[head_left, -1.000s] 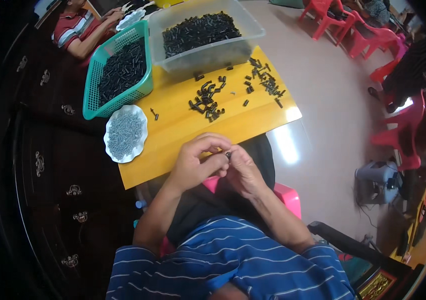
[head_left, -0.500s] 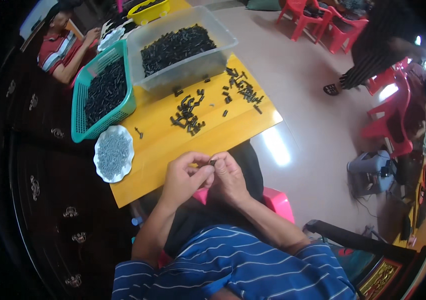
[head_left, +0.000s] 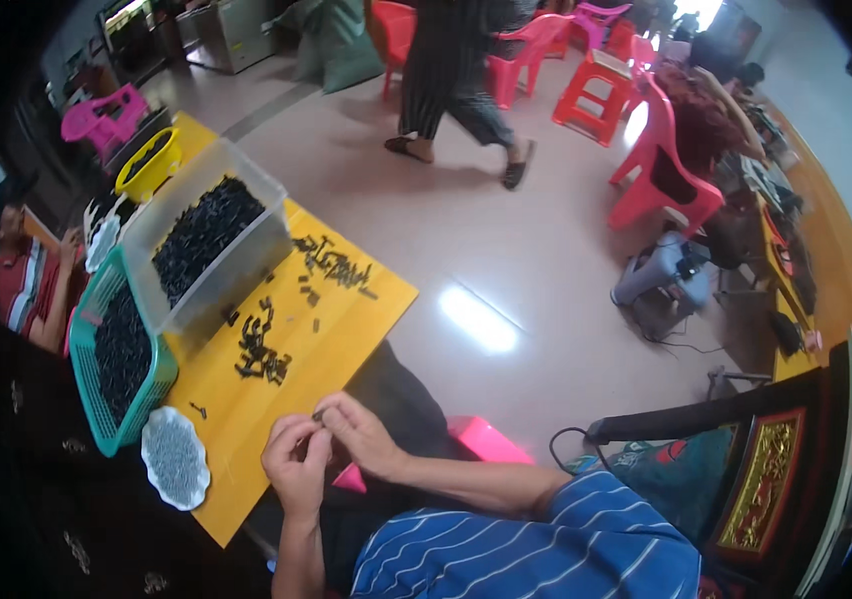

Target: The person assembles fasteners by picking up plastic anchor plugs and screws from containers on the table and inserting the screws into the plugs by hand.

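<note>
My left hand (head_left: 295,461) and my right hand (head_left: 364,439) meet just off the near edge of the yellow table, fingertips together. Pinched in my right thumb and forefinger is a small black plastic piece (head_left: 319,414), mostly covered by the fingers. My left fingers are closed against it; what they grip is hidden. On the tabletop lie loose black pieces in a near cluster (head_left: 262,349) and a farther cluster (head_left: 331,264). A single black piece with a thin stem (head_left: 198,409) lies beside a scalloped white plate (head_left: 150,445) of small silvery screws or pins.
Along the table's (head_left: 366,314) left side stand a green basket (head_left: 86,364) and a clear bin (head_left: 264,226), both full of black pieces, with a yellow tub (head_left: 168,165) behind. A person in red sits left. Another person walks past red chairs (head_left: 691,195). A pink seat (head_left: 491,442) is near my right arm.
My view has swung right, so the table and hands appear farther left and lower. My hands stay together on the small piece. The person in dark clothes has walked on across the floor.
</note>
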Demonstrator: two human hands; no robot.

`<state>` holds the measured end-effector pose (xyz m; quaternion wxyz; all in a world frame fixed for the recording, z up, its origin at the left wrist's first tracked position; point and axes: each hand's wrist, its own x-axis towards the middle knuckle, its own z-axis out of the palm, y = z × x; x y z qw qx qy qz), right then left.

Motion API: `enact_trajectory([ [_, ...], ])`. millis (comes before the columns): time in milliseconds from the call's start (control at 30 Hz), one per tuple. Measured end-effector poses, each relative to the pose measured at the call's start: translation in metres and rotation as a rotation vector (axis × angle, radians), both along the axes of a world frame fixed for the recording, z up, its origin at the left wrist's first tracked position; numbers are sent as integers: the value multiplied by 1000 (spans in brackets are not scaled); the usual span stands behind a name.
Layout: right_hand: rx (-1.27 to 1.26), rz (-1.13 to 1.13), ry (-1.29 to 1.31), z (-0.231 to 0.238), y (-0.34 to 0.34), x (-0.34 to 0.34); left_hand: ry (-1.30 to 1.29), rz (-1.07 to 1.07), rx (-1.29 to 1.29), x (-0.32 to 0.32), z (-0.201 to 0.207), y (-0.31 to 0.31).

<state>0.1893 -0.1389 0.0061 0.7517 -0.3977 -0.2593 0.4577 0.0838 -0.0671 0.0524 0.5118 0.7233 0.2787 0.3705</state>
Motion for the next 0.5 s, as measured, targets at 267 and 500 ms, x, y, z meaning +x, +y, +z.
enact_trajectory([
  [267, 70, 102, 231, 1, -1, 3, -69, -93, -107, 6, -3, -5],
  [500, 60, 133, 345, -1, 4, 7, -129, 7, -187, -3, 15, 9],
])
